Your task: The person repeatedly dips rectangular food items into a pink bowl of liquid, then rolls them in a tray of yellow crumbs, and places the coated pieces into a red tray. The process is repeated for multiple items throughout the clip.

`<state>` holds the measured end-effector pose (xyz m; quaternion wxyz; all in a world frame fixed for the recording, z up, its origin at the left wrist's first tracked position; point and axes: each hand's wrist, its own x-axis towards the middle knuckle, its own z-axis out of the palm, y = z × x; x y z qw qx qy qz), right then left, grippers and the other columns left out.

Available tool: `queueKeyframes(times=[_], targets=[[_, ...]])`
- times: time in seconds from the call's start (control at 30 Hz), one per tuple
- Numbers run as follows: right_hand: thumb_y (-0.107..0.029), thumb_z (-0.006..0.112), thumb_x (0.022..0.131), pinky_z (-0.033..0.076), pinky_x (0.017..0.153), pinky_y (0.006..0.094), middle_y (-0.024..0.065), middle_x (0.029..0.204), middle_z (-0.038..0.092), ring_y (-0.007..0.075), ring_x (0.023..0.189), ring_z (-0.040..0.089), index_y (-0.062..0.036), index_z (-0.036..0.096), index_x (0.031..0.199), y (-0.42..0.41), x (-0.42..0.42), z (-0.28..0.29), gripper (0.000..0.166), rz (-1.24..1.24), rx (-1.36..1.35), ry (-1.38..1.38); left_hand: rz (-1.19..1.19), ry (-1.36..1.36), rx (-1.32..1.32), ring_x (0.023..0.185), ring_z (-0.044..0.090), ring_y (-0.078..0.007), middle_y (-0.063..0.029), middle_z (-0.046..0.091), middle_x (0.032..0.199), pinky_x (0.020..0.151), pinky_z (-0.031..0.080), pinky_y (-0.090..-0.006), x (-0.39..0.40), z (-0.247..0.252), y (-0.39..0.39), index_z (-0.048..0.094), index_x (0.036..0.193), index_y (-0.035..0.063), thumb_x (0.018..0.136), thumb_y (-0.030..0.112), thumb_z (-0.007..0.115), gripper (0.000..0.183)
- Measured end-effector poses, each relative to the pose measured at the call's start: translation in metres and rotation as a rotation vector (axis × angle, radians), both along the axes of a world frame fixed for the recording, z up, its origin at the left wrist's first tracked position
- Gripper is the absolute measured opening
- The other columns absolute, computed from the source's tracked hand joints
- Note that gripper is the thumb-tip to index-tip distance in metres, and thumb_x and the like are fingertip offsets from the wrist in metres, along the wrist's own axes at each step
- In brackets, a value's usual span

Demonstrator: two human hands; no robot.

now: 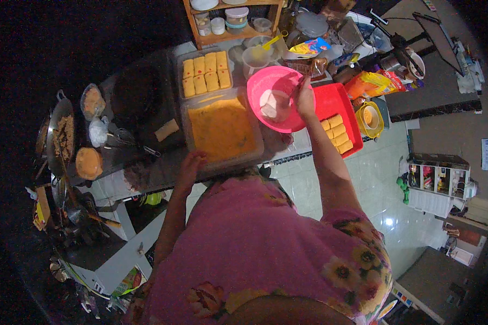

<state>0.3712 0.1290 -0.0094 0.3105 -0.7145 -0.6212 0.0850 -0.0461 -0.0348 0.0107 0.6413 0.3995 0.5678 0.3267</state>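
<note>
My right hand [305, 99] grips the right rim of a pink plastic bowl [258, 79], which holds something pale, partly in shadow. The bowl covers part of a red tray [329, 95] with several crumb-coated rolls [338, 132]. Left of the bowl is a clear rectangular container [223, 160] with a layer of orange crumbs [221, 128]. At its near left corner is my left hand [192, 166], fingers by the rim; whether they grip it is unclear. Behind, another clear container [179, 87] holds several coated rolls [205, 73], some marked with red dots.
A wok [63, 140] of brown filling stands at the left, near a whisk [126, 138] and wrapped orange food [88, 163]. Measuring jugs [255, 61], food packets [374, 83] and a yellow container [370, 122] crowd the back and right. A wooden shelf [236, 38] rises behind.
</note>
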Motion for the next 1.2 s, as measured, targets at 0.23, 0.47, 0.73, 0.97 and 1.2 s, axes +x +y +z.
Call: queueKeyframes(times=[0.23,0.47,0.73,0.97,1.2], targets=[[-0.001,0.053,0.081,0.047,0.045,0.0390,0.0160,0.067,0.056,0.0272,0.057,0.062,-0.0025,0.035,0.097,0.025,0.015,-0.088,0.024,-0.101,0.006,0.440,0.095,0.028,-0.056,0.102,0.055,-0.0230,-0.0105,0.056,0.112,0.091,0.041,-0.0351,-0.003,-0.004,-0.007,0.053,0.115,0.0059,0.093,0.021,0.044,0.029],[-0.031,0.032,0.091,0.043,0.057,0.0431,0.0162,0.076,0.058,0.0278,0.071,0.060,-0.0024,0.043,0.093,0.016,0.003,-0.093,0.030,-0.157,-0.139,0.646,-0.551,1.026,0.728,0.132,0.023,-0.0328,-0.0187,0.028,0.140,0.107,0.021,-0.0443,0.039,-0.023,0.045,0.038,0.130,0.0002,0.088,0.027,0.049,0.051],[-0.007,0.061,0.082,0.046,0.038,0.0364,0.0157,0.065,0.058,0.0238,0.049,0.060,-0.0026,0.036,0.100,-0.016,-0.043,-0.030,0.030,-0.218,-0.017,0.732,-0.505,1.066,0.796,0.137,0.011,-0.0321,-0.0154,0.015,0.147,0.110,0.009,-0.0485,0.073,-0.034,0.091,0.028,0.138,0.0038,0.084,0.034,0.053,0.067],[-0.006,0.059,0.080,0.047,0.044,0.0369,0.0173,0.068,0.059,0.0260,0.055,0.062,-0.0009,0.037,0.102,-0.020,-0.033,-0.025,0.031,-0.276,-0.001,0.724,-0.727,1.002,1.056,0.136,0.015,-0.0305,-0.0123,0.023,0.146,0.110,0.008,-0.0503,0.088,-0.055,0.099,0.029,0.139,0.0112,0.084,0.035,0.051,0.063],[-0.004,0.059,0.079,0.046,0.043,0.0361,0.0156,0.069,0.057,0.0229,0.053,0.059,-0.0011,0.039,0.100,-0.006,-0.015,-0.067,0.030,-0.214,0.098,0.316,-0.835,0.874,1.064,0.137,0.013,-0.0293,-0.0109,0.019,0.147,0.110,0.007,-0.0492,0.081,-0.042,0.085,0.024,0.140,0.0098,0.087,0.035,0.047,0.063]])
